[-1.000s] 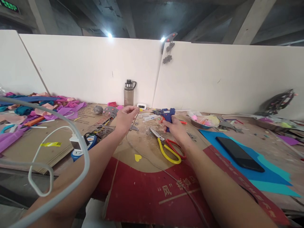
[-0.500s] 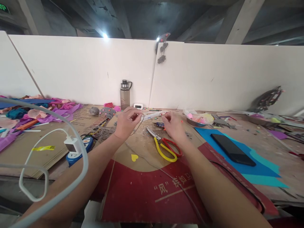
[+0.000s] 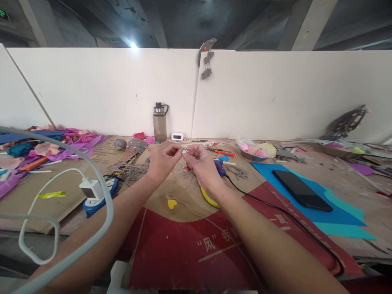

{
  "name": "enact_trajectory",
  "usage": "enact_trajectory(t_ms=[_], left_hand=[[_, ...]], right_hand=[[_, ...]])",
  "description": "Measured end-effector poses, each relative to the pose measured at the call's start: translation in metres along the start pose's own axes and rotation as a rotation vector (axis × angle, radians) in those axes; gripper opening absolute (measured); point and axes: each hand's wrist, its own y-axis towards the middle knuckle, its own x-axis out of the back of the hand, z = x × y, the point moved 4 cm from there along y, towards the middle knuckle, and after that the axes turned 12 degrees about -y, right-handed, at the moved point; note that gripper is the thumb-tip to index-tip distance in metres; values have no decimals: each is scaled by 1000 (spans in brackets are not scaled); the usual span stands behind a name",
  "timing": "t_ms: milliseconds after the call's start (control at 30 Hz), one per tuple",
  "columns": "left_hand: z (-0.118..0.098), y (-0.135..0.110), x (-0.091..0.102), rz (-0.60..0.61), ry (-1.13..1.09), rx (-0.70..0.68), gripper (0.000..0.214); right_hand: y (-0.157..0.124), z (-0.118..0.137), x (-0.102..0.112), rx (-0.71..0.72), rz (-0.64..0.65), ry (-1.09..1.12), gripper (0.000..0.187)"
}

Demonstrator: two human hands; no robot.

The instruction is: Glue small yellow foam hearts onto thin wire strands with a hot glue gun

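My left hand (image 3: 164, 163) is closed in a pinch, its fingertips meeting those of my right hand (image 3: 202, 166) above the cardboard. A thin grey yarn (image 3: 214, 223) crosses the board below; it led up to my left fingers a moment before, though its upper stretch is hard to see now. Something tiny and whitish shows between the fingertips, too small to name. My right fingers are pinched as well. Under my right wrist lie scissors, of which only a yellow handle (image 3: 208, 199) shows. Beside that hand is a blue tool (image 3: 219, 167) with a black cord, partly covered.
A yellow paper heart (image 3: 172, 203) lies on the red-and-brown cardboard (image 3: 171, 249). Tangled grey yarn (image 3: 130, 172) is at left, near a white charger (image 3: 92, 190). A bottle (image 3: 159, 122) stands behind. A phone (image 3: 301, 190) rests on blue sheets at right. A white cable (image 3: 108, 204) loops in front.
My right hand has moved left to meet my left hand, now covering most of the scissors. The blue tool and an orange-red pen-like item have come into view where that hand was.
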Motion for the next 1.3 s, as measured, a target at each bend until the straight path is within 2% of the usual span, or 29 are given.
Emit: enact_trajectory(t_ms=[100,233,400,567,733,1000,1300], left_hand=[[3,-2,-1,-5,-73,94,10],[4,-2,-3,-17,-236,214,10],[1,-2,-5,-40,-413,360,14],[5,-2,-9,-51,-563,449,17],[12,-3,-12,-66,-667,514,18],[8,-3,-13,-47,-749,555,16],[3,-3,-10,-31,-582,466,21]], right_hand=[[0,0,2,63,-11,-121,19],[-1,4,5,82,-51,-251,15],[-2,11,9,183,-153,-424,14],[-1,7,10,160,-224,-358,11],[-1,7,9,146,-192,-337,12],[0,3,12,136,-208,-331,12],[-4,8,13,228,-223,-421,11]])
